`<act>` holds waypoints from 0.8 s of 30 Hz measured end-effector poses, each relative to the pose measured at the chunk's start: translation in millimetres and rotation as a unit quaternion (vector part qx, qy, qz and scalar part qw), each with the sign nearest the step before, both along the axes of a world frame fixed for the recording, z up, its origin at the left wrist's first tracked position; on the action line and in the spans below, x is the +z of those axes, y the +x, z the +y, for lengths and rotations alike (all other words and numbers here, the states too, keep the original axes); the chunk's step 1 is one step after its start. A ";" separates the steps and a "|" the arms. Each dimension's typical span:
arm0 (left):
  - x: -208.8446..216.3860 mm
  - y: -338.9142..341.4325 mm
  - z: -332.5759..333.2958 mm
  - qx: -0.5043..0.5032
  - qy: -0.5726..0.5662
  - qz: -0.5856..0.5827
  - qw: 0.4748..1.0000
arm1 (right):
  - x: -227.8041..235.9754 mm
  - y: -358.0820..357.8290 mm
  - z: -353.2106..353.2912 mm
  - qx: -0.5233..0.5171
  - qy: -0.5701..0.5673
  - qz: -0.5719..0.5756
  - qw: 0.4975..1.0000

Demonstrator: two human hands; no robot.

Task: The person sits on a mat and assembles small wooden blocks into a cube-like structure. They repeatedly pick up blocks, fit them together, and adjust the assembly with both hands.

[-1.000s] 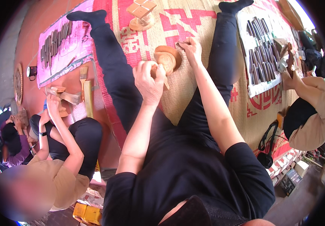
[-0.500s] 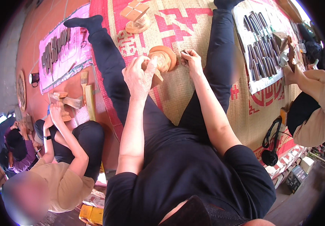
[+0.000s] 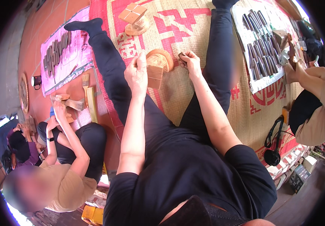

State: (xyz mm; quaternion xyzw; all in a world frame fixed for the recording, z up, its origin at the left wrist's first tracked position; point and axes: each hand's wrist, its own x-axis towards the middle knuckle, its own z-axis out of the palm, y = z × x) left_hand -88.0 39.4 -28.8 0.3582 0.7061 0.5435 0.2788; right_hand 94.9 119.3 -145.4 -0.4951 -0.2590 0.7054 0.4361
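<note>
A turned wooden piece, with a round disc at one end and a square block at the other, is between my legs. Its block end points toward me, and a pencil-like line crosses the block's face. My left hand is closed at the piece's left side, thumb up. Whether its fingers grip the wood or something else is hidden. To the right of the disc, my right hand pinches a small dark object, too small to name. A similar wooden piece stands farther off on the woven mat.
Rows of dark-handled tools lie on a pale cloth at right and a pink cloth at left. A brush and wood offcuts lie beside a person working on my left. Another person sits at right.
The wooden piece has turned so that its square block now faces me. My left hand has shifted off its top to the left side. The right hand has moved slightly left.
</note>
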 end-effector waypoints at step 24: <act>4.7 16.8 -27.8 -0.051 -0.051 0.109 0.991 | -20.4 -36.8 -6.8 0.070 0.171 -0.133 0.974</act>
